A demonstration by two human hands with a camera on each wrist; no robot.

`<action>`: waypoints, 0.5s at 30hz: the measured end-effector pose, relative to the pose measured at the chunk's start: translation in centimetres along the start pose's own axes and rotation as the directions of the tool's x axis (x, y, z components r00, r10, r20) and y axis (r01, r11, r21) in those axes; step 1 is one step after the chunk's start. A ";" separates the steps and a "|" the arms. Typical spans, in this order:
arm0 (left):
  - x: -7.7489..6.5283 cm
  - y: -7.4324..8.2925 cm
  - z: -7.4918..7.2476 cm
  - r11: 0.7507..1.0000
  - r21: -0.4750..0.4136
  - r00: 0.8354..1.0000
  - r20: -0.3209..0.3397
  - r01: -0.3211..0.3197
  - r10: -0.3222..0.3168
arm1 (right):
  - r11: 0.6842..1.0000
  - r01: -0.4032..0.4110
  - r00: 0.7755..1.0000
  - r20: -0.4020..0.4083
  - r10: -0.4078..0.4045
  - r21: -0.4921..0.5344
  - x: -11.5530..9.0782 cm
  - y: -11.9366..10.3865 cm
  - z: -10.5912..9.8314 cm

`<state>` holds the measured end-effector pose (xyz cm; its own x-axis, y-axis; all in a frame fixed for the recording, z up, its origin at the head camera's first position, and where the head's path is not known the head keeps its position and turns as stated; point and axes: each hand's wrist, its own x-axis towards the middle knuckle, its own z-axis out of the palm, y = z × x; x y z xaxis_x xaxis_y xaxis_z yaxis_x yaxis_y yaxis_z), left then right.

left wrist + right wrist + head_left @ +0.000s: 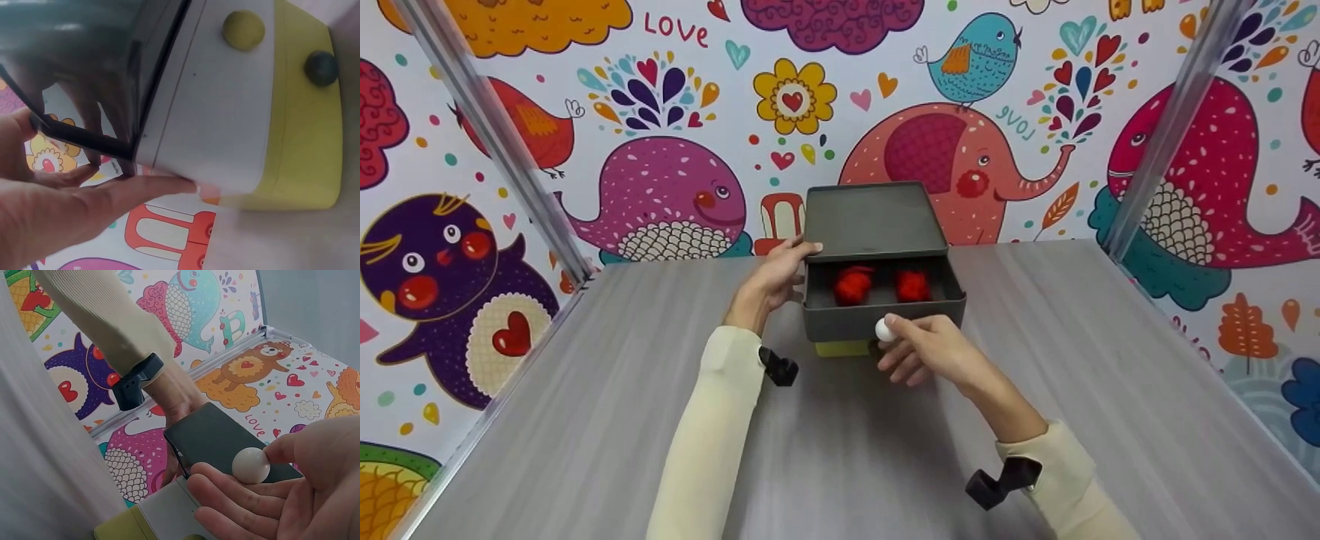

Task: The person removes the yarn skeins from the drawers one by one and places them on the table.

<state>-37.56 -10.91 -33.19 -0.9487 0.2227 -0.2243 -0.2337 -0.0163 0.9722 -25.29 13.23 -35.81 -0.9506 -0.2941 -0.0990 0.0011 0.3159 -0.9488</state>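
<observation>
the right grip [926, 349] pinches a white ball [883, 330] between thumb and fingers, before the box [840, 322]; the left grip [769, 283] holds the lid [877, 217] by a corner. the box (two red balls [853, 287] inside) stands near the worktop's far edge [1035, 247].

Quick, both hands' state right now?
Left hand: holding the dark lid by its edge.
Right hand: holding the white ball, thumb against it.

Light is diffuse; soft shadow crosses the table [840, 457]; glare streaks the dark panel [79, 39].
</observation>
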 end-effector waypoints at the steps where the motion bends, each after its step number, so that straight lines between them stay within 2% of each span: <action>1: 0.0 0.0 0.0 1.000 0.006 1.000 0.006 0.003 -0.003 | 1.000 0.006 1.000 0.001 -0.006 -0.003 -0.1 0.0 0.0; 6: -0.2 0.2 -0.2 0.999 0.051 1.000 0.021 0.011 -0.013 | 1.000 0.023 1.000 0.013 -0.023 -0.014 -0.6 0.0 0.2; 15: -0.3 0.2 -0.4 0.997 0.078 0.999 0.055 -0.005 0.001 | 0.999 0.028 0.999 0.028 -0.027 -0.024 -1.4 -0.1 0.1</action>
<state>-37.42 -11.39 -33.00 -0.9359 0.2755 -0.2196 -0.2117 0.0583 0.9756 -23.95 13.50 -35.66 -0.9411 -0.3280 -0.0815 -0.0328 0.3287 -0.9439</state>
